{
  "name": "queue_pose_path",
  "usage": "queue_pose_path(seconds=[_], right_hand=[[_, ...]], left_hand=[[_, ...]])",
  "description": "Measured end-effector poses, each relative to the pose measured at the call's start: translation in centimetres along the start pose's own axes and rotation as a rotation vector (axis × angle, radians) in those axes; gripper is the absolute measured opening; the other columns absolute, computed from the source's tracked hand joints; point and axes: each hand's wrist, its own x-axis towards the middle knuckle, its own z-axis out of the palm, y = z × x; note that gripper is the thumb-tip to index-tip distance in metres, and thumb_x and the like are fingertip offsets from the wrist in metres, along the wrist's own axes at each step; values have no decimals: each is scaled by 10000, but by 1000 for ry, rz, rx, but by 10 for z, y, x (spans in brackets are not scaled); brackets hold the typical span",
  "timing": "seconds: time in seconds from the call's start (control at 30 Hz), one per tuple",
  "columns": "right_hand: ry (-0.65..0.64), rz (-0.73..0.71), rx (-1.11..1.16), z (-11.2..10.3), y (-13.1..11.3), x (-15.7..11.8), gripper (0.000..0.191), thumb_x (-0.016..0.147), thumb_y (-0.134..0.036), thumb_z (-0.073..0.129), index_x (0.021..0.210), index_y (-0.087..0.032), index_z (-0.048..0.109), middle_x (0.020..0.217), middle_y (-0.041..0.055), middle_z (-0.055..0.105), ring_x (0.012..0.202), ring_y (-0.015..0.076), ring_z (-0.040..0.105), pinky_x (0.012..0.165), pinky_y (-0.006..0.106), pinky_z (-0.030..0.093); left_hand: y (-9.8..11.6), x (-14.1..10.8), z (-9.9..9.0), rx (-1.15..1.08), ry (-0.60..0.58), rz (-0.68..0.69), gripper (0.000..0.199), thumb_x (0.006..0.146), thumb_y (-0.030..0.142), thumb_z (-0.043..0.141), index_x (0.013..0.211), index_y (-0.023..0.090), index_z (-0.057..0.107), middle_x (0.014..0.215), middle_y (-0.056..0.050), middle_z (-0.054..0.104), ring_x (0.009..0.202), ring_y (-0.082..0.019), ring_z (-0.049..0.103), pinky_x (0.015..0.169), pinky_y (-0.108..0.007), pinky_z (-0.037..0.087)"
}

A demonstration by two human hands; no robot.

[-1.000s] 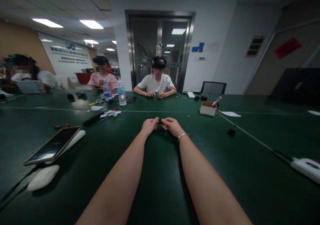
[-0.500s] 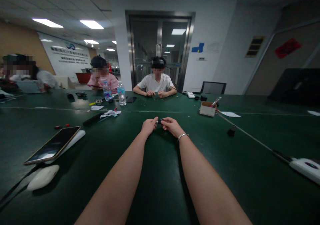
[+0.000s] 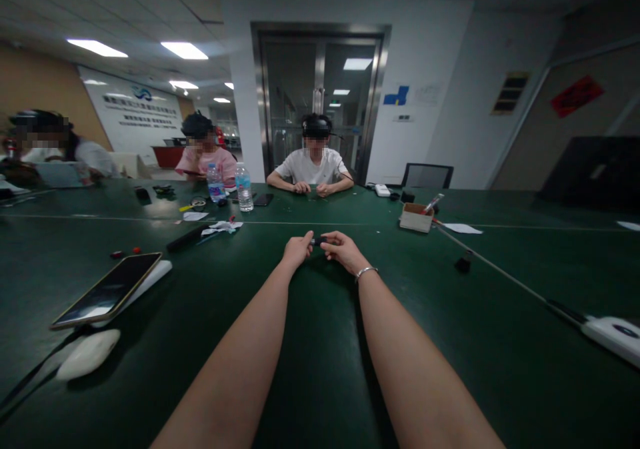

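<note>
Between my two hands, just above the dark green table (image 3: pixel 320 342), is a small black cylindrical object with a silvery part (image 3: pixel 318 241); its exact kind is too small to make out. My left hand (image 3: pixel 299 249) pinches its left end between thumb and fingers. At the other end, the fingertips of my right hand (image 3: pixel 344 249) are closed on the black part. Both arms stretch forward over the table, and a silver bracelet (image 3: pixel 367 272) circles my right wrist. My fingers partly cover the object.
Left of my arms lie a phone (image 3: pixel 113 289) and a white rounded object (image 3: pixel 89 354) with a strap. Farther off stand water bottles (image 3: pixel 244 188) and a small box (image 3: pixel 416 217). A white device (image 3: pixel 613 336) with a cable lies right. Several people sit across the table.
My right fingers have shifted slightly on the black part, and a little more of the small object shows between my hands. Otherwise the arms stay in place.
</note>
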Motion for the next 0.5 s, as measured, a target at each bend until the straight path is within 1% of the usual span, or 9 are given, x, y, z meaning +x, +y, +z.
queue_pose_path(seconds=[0.17,0.33,0.4,0.5], right_hand=[[3,0,17,1,-5,-2,416,532,-209,806,902,-180,615,806,-20,594,495,40,536,443,180,464],[11,12,26,2,-9,-5,427,517,-176,808,901,-193,620,851,-11,600,537,52,554,455,182,466],[4,14,43,2,-9,-6,429,514,-174,811,898,-189,619,840,-10,605,538,55,559,462,186,468],[0,29,65,3,-9,-5,400,532,-211,815,877,-171,615,764,-12,616,504,57,550,461,191,470]], left_hand=[[-1,2,2,-34,-7,-18,557,795,608,388,496,163,538,412,-7,481,418,-112,443,490,-245,329],[0,3,3,-14,-25,-47,567,822,587,338,498,168,541,412,-11,485,412,-120,446,484,-252,335],[0,2,2,7,-33,-37,572,824,590,329,504,169,548,424,-14,500,413,-123,453,489,-257,343],[-1,0,2,46,-24,9,579,821,606,324,528,168,563,458,-21,532,429,-125,474,500,-259,350]])
